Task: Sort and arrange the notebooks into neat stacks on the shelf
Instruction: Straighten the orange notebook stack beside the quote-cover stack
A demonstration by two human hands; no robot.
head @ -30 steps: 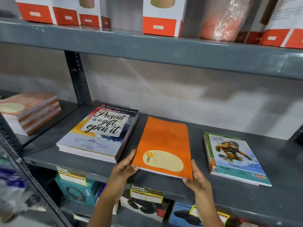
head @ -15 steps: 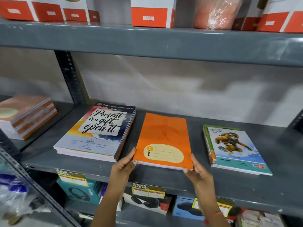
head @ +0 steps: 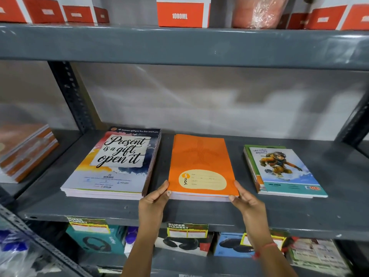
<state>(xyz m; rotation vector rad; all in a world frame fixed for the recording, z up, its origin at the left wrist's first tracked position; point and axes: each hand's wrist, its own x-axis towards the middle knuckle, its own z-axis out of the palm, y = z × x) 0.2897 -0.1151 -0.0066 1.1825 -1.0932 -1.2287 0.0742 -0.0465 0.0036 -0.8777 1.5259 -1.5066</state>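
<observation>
Grey metal shelving (head: 179,47) crosses the frame, a perforated upright (head: 73,96) at left, with a pale, unevenly lit wall (head: 219,100) behind it at centre.

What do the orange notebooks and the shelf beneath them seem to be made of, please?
Orange notebooks: paper pages under thin card covers with a matte-looking finish. White page edges show at the front of the stack.
Shelf: probably steel painted grey, with a faint sheen. The perforated upright and pale chips in the paint suggest metal.

Left hand (head: 153,203) and right hand (head: 247,203) reach forward, fingers straight, palms inward.
</observation>
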